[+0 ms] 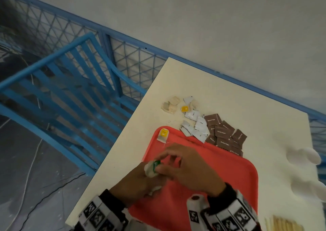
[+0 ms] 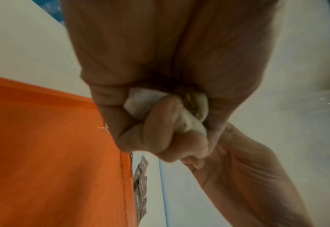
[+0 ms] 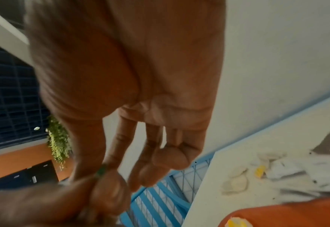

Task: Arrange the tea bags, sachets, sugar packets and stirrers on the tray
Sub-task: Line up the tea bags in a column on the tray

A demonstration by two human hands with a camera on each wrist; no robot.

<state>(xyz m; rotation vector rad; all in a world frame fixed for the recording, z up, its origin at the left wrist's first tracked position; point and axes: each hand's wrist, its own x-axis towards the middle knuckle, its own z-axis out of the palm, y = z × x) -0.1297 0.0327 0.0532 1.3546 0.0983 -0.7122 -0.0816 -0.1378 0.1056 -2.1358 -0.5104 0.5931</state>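
A red tray (image 1: 220, 169) lies on the cream table (image 1: 229, 93). One tea bag with a yellow tag (image 1: 163, 133) rests in the tray's far left corner. My left hand (image 1: 150, 173) hovers over the tray's left side and grips a bunch of white tea bags (image 2: 191, 122) in curled fingers. My right hand (image 1: 159, 164) meets it from the right and pinches a green tag (image 1: 156, 163) of that bunch between thumb and forefinger (image 3: 111, 145); its other fingers hang loose. Beyond the tray lie loose tea bags (image 1: 170, 104), white sachets (image 1: 195, 125) and brown sugar packets (image 1: 224, 133).
Wooden stirrers (image 1: 285, 223) lie at the table's near right. Blurred white rounded things (image 1: 303, 155) sit at the right edge. A blue chair (image 1: 70, 82) and blue mesh railing (image 1: 134, 61) stand left of the table. Most of the tray floor is bare.
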